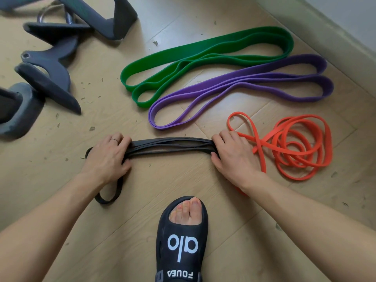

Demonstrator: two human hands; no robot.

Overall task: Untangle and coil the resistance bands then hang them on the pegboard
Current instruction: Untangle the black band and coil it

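A black resistance band (171,146) lies folded in several strands on the wooden floor, stretched between my hands. My left hand (106,157) grips its left end, and a loose loop of it trails out under my wrist. My right hand (234,157) grips its right end. Beyond them lie a folded green band (203,55) and a folded purple band (240,88). An orange band (295,147) sits loosely coiled and tangled at the right, with one strand running under my right hand. No pegboard is in view.
Dark grey metal equipment feet (46,78) crowd the upper left. A wall and skirting board (325,27) run along the upper right. My foot in a black slide sandal (183,237) rests at the bottom centre. Small debris flecks dot the floor.
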